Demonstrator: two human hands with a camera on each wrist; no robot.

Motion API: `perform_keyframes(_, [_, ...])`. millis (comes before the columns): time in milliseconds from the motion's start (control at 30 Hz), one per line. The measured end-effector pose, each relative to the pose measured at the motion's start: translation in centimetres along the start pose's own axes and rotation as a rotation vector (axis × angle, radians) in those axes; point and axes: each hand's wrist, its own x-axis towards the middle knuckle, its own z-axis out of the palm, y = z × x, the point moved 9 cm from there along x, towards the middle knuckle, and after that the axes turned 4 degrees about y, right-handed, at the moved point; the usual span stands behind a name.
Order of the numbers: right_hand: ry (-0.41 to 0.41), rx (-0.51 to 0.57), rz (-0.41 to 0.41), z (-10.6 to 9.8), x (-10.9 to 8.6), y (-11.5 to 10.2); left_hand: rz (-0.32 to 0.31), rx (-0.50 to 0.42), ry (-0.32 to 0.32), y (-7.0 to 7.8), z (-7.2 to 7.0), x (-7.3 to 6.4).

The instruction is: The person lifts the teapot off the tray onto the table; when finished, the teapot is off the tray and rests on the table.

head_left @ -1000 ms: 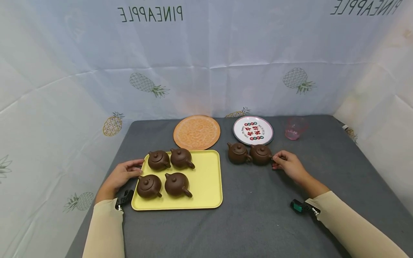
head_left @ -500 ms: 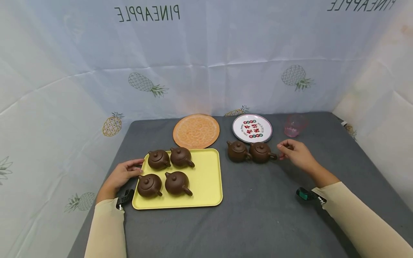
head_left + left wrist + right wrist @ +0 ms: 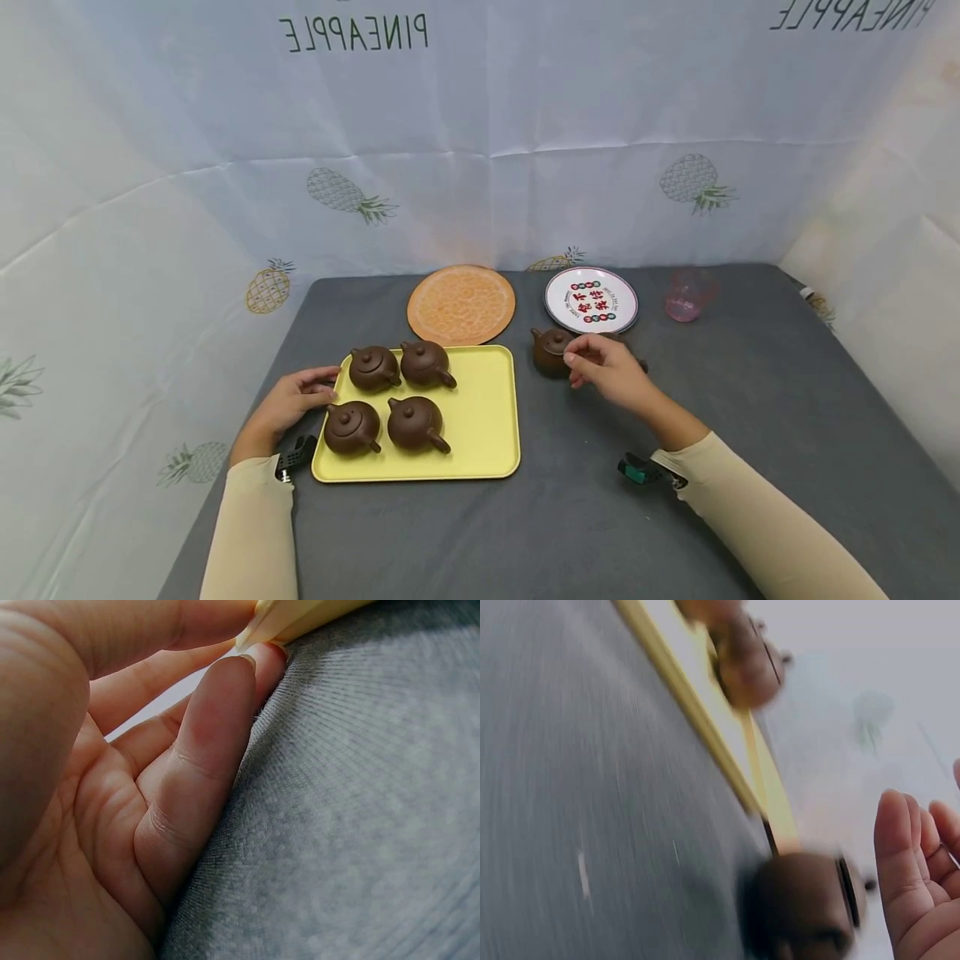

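Note:
My left hand [image 3: 291,402] holds the left rim of the yellow tray [image 3: 480,417]; in the left wrist view thumb and fingertips meet at that edge. Dark brown teapots stand on the tray in two rows of two: rear ones [image 3: 374,369] [image 3: 425,364] and front ones [image 3: 351,427] [image 3: 415,423], spouts toward the upper left. Right of the tray, my right hand [image 3: 611,371] holds nothing, its fingers loosely bent. It overlaps two more teapots: the left one [image 3: 550,354] shows mostly, while little but the handle of the right teapot [image 3: 642,365] shows. The right wrist view is blurred.
Behind the tray lies an orange round mat [image 3: 461,305]. A white plate [image 3: 591,300] with red lettering sits behind the two right-hand teapots. Farther right stands a clear pink cup [image 3: 686,300]. A pineapple-print cloth [image 3: 480,208] hangs along the back and sides of the grey table.
My right hand let go of the right teapot's handle, drew back slightly, then swung left across the two teapots. The left hand and the tray stay in place.

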Motion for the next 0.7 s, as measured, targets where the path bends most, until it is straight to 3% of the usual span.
perform_keyframes(267, [-0.191,0.029,0.009,8.8,0.2,-0.4,0.028,0.001,0.011,0.1,0.0,0.1])
perform_keyframes(467, [-0.303,0.055,0.021,14.2,-0.6,-0.6,0.000,0.008,0.012,-0.2,0.1,0.1])
perform_keyframes(700, [-0.369,0.130,0.041,18.4,-1.2,-1.2,0.018,-0.002,0.002,2.4,0.5,-0.7])
